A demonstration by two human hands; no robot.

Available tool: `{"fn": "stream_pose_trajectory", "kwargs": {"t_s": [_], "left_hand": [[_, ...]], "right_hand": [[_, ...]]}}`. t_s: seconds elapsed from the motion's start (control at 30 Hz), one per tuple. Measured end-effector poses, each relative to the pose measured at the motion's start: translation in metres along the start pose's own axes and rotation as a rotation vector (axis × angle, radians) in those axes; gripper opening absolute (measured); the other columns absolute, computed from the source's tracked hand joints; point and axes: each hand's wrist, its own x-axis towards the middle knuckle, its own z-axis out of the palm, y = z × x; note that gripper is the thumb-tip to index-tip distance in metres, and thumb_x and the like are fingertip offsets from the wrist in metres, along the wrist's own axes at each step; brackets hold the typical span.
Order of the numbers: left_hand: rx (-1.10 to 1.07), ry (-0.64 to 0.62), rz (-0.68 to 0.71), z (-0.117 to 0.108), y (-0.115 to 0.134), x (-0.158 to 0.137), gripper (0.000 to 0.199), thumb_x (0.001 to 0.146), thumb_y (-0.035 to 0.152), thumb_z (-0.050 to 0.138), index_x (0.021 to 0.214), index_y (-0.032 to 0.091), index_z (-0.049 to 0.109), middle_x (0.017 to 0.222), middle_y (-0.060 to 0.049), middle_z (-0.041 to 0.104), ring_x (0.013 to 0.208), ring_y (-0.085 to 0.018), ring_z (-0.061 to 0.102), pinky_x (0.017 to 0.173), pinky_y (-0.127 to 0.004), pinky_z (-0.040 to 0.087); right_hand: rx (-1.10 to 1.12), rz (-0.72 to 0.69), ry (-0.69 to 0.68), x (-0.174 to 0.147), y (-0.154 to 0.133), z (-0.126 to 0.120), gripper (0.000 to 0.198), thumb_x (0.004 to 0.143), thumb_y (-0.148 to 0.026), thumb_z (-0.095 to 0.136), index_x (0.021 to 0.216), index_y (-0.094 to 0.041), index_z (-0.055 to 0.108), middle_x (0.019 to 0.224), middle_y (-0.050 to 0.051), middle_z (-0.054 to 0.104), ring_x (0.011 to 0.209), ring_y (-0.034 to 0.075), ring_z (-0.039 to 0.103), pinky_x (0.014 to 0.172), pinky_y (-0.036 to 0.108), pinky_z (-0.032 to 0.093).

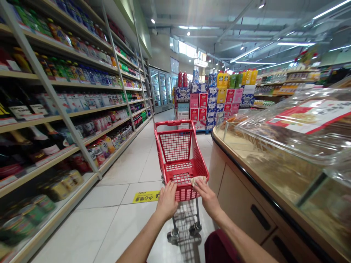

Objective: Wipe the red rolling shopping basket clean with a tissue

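Note:
A red plastic shopping cart (178,160) stands in front of me with its handle bar (173,123) at the far end. My left hand (168,199) has its fingers hooked over the near rim of the basket, on the left side. At the near right corner, my right hand (206,195) presses a pale, crumpled cloth (198,180) against the rim. The fingertips partly cover the cloth. No goods show inside the basket, and the floor is visible through its mesh.
Drink shelves (90,76) line the left side. A counter (241,193) bearing clear plastic food boxes (298,124) runs close on the right. Ahead stand stacked drink cartons (203,106) and glass-door fridges (161,87). A yellow floor sticker (146,196) lies left of the cart.

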Motion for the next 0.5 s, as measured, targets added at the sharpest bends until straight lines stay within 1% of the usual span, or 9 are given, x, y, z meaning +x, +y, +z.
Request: {"fn": "stream_pose_trajectory", "kwargs": {"t_s": [0.07,0.13,0.23,0.3,0.33,0.37,0.4,0.47,0.5], "left_hand": [[0.095,-0.014,0.017,0.006,-0.005,-0.004,0.069,0.055,0.004,0.040,0.123,0.014,0.038,0.135,-0.009,0.035,0.128,-0.022,0.021,0.104,-0.047,0.014],[0.013,0.065,0.060,0.016,-0.003,-0.008,0.064,0.058,0.004,0.038,0.121,0.014,0.041,0.132,-0.009,0.039,0.126,-0.021,0.026,0.104,-0.045,0.017],[-0.340,0.207,0.076,0.025,0.011,-0.010,0.061,0.059,0.007,0.042,0.120,0.015,0.041,0.128,-0.010,0.043,0.121,-0.019,0.034,0.102,-0.040,0.025],[-0.634,0.240,-0.029,0.025,0.022,-0.008,0.067,0.055,0.009,0.051,0.120,0.017,0.039,0.124,-0.008,0.046,0.116,-0.020,0.039,0.098,-0.036,0.031],[-0.781,0.224,-0.104,0.024,0.027,-0.007,0.066,0.053,0.010,0.055,0.117,0.017,0.042,0.118,-0.007,0.051,0.111,-0.020,0.044,0.094,-0.034,0.034],[-0.909,0.192,-0.173,0.023,0.031,-0.006,0.060,0.052,0.011,0.058,0.110,0.016,0.049,0.108,-0.006,0.057,0.103,-0.021,0.049,0.090,-0.032,0.038],[-1.010,0.150,-0.226,0.022,0.034,-0.006,0.048,0.052,0.013,0.059,0.100,0.014,0.055,0.095,-0.005,0.062,0.092,-0.020,0.054,0.084,-0.031,0.041],[-1.121,0.083,-0.284,0.023,0.041,-0.006,0.024,0.056,0.019,0.059,0.079,0.011,0.061,0.071,-0.003,0.063,0.073,-0.018,0.057,0.073,-0.030,0.044],[-1.133,0.074,-0.295,0.024,0.044,-0.006,0.020,0.058,0.023,0.058,0.074,0.011,0.061,0.066,-0.003,0.062,0.068,-0.017,0.057,0.069,-0.030,0.044]], "right_hand": [[0.061,0.049,-0.015,-0.012,-0.007,0.001,0.041,0.080,-0.005,0.036,0.107,-0.024,0.058,0.114,0.006,0.057,0.110,0.017,0.048,0.091,0.036,0.044],[0.153,0.144,-0.009,-0.011,-0.021,-0.005,0.040,0.078,-0.006,0.037,0.105,-0.024,0.060,0.115,0.006,0.056,0.108,0.016,0.050,0.090,0.034,0.044],[0.322,0.298,-0.009,0.014,-0.046,-0.028,0.036,0.076,-0.008,0.039,0.099,-0.021,0.062,0.113,0.007,0.057,0.105,0.017,0.052,0.090,0.033,0.044],[0.451,0.356,-0.074,0.037,-0.058,-0.044,0.034,0.073,-0.008,0.040,0.094,-0.020,0.064,0.105,0.006,0.062,0.099,0.016,0.056,0.086,0.031,0.046],[0.512,0.380,-0.121,0.046,-0.062,-0.050,0.034,0.072,-0.008,0.039,0.092,-0.020,0.064,0.101,0.005,0.064,0.094,0.016,0.059,0.083,0.031,0.048],[0.555,0.406,-0.153,0.054,-0.064,-0.054,0.034,0.071,-0.008,0.040,0.092,-0.019,0.064,0.098,0.005,0.065,0.091,0.016,0.060,0.081,0.031,0.049],[0.572,0.433,-0.156,0.059,-0.065,-0.056,0.033,0.071,-0.009,0.040,0.092,-0.019,0.063,0.097,0.005,0.065,0.089,0.016,0.060,0.079,0.031,0.050],[0.524,0.481,-0.066,0.062,-0.065,-0.053,0.029,0.072,-0.013,0.041,0.090,-0.019,0.062,0.101,0.006,0.063,0.090,0.018,0.060,0.079,0.033,0.049],[0.471,0.485,-0.002,0.060,-0.066,-0.049,0.026,0.073,-0.014,0.041,0.088,-0.019,0.062,0.105,0.007,0.062,0.094,0.019,0.059,0.081,0.034,0.048]]}}
